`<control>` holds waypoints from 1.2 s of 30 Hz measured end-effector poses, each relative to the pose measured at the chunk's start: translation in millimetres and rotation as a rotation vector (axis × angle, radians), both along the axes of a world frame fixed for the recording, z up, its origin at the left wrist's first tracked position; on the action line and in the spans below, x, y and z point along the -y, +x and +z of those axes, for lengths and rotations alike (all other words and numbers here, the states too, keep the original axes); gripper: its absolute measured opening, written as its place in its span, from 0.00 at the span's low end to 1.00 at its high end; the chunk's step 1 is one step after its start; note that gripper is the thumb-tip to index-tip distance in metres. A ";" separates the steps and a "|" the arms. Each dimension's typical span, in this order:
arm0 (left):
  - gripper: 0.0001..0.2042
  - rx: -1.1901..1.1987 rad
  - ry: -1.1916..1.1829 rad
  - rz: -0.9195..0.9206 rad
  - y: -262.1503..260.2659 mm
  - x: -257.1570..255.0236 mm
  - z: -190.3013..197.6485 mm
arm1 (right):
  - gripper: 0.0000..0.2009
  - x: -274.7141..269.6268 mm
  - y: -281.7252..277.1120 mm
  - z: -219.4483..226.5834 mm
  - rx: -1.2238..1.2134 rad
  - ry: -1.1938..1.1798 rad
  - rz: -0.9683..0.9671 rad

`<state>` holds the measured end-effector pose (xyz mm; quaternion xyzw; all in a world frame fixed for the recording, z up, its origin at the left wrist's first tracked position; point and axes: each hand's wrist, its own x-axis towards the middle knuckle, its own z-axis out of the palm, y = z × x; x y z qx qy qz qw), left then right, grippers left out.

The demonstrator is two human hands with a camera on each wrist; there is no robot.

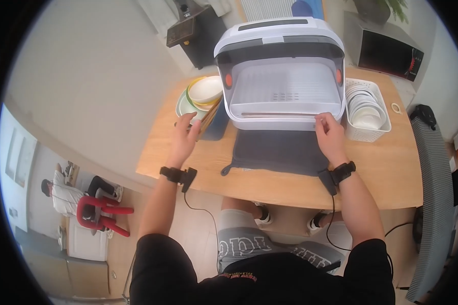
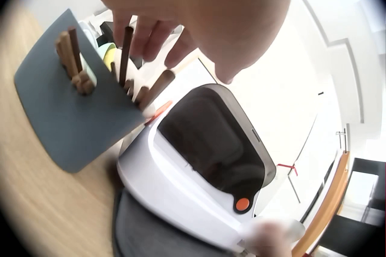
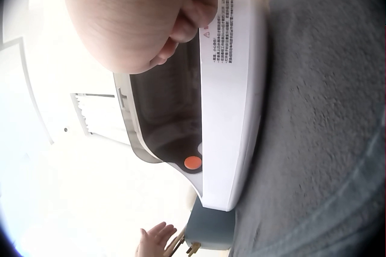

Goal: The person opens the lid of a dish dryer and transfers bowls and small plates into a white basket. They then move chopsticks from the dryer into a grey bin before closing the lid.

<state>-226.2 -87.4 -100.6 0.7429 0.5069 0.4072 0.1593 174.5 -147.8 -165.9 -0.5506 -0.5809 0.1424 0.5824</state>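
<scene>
A white dish box [image 1: 285, 123] stands in the middle of the table with its dark clear lid [image 1: 285, 47] raised. Thin brown chopsticks [image 1: 275, 115] lie lengthwise inside its front edge. My right hand [image 1: 331, 136] is at that edge's right end, curled fingertips pinching the chopsticks' end; the wrist view hides the grip. On the left, my left hand [image 1: 184, 140] hovers by a blue-grey holder [image 2: 66, 112] with several wooden chopsticks [image 2: 125, 58] and thicker wooden handles [image 2: 158, 88] sticking out. Its fingers are spread and loosely bent, holding nothing.
Stacked plates and bowls [image 1: 204, 90] stand behind the holder. A white basket [image 1: 369, 133] of dishes sits to the box's right. The dark grey mat [image 1: 280, 152] lies in front. A microwave [image 1: 387, 53] is behind right; another person [image 1: 66, 193] sits far left.
</scene>
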 end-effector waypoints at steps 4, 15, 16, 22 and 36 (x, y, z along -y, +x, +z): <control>0.21 -0.121 0.272 0.097 23.7 1.0 -29.0 | 0.04 -0.4 -0.3 -1.6 -0.002 -0.022 0.013; 0.22 -0.427 0.485 0.399 45.4 -47.3 -30.4 | 0.04 -0.5 -0.2 -1.3 -0.019 -0.058 0.000; 0.21 -0.439 0.409 0.410 47.5 -46.1 -27.9 | 0.04 0.5 -1.1 1.2 -0.002 -0.054 -0.005; 0.17 -0.572 0.681 0.460 70.5 -27.0 -4.1 | 0.04 3.9 -1.9 3.7 0.015 -0.069 -0.052; 0.22 -0.806 0.095 -0.497 164.5 -50.2 -23.7 | 0.03 8.0 -1.2 10.5 -0.030 -0.083 -0.026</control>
